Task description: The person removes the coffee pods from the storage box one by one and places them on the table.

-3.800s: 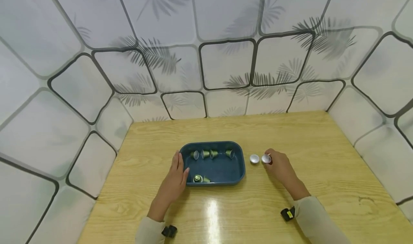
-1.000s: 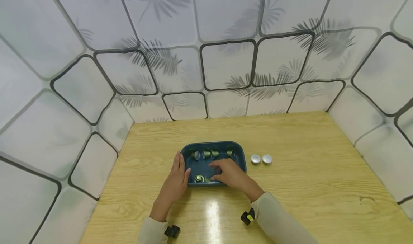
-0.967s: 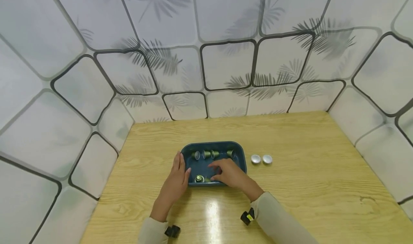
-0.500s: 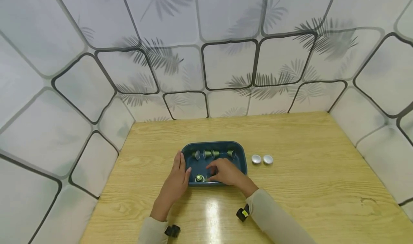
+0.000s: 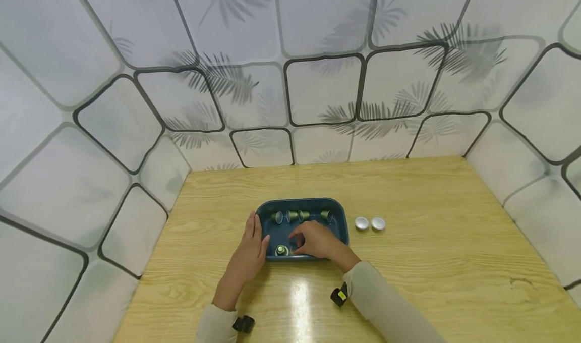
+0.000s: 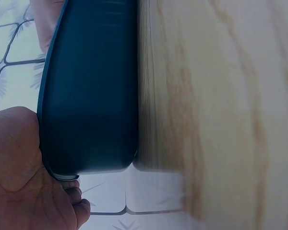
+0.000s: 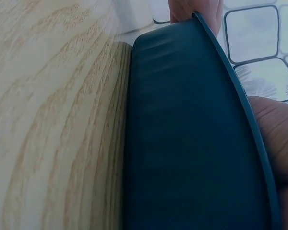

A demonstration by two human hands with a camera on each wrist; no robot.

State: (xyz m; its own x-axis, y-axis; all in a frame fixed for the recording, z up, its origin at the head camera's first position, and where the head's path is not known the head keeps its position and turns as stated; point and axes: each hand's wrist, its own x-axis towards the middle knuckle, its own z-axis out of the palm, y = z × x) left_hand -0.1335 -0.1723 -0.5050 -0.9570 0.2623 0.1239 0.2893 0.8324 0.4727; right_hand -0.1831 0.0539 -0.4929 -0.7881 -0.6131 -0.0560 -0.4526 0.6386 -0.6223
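In the head view a dark blue tray [image 5: 313, 199] sits on the table. My left hand [image 5: 245, 256] rests along its left end, fingers straight against the outer wall and thumb over the rim. My right hand [image 5: 316, 240] reaches in at the front, thumb and curled fingers at a green coffee capsule that they mostly cover. Just left of those fingertips a green capsule [image 5: 281, 249] stands with its narrow end up. Several more green capsules [image 5: 292, 215] lie on their sides along the back wall. Both wrist views show mainly the tray's outer wall [image 7: 187, 129].
Two capsules with silver lids up [image 5: 361, 223] [image 5: 378, 224] stand side by side on the wooden table [image 5: 445, 262], right of the tray. Patterned panels [image 5: 322, 91] enclose the table at the back and both sides.
My right hand has left the silver-lidded capsule on the table and come into the tray. Over the last second it has shifted slightly left and down over the front capsule. My left hand stays put.
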